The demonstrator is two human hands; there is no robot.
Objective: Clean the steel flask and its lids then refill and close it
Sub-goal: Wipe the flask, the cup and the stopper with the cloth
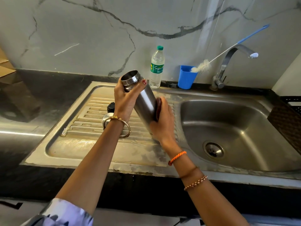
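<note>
Both hands hold the steel flask (pixel 145 101) above the ribbed drainboard (pixel 91 111), just left of frame centre. Left hand (pixel 127 97): fingers and thumb curled round the flask's neck, just below the open mouth; gold bangle (pixel 121 126) on that wrist. Right hand (pixel 162 123): wrapped round the lower body of the flask, with something dark reddish pressed between fingers and steel; cannot tell what it is. Flask is uncapped and tilted, mouth toward upper left, base toward lower right. Two lids lie on the drainboard behind the left wrist: a black lid (pixel 111 107) and, just below it, a steel lid (pixel 106 119), partly hidden by the wrist. Drainboard surface looks wet, with whitish streaks near its lower edge. Sink basin (pixel 236 121) sits right of centre, drain at its lower middle. Along the back edge, centre to upper right: a clear plastic water bottle (pixel 157 67) with green cap and green label, standing upright; a blue cup (pixel 185 77) holding a bottle brush (pixel 203 65), white bristles at the cup, blue handle leaning toward the upper right; a steel tap (pixel 228 62), spout pointing right. Marble-pattern wall fills the upper frame.
</note>
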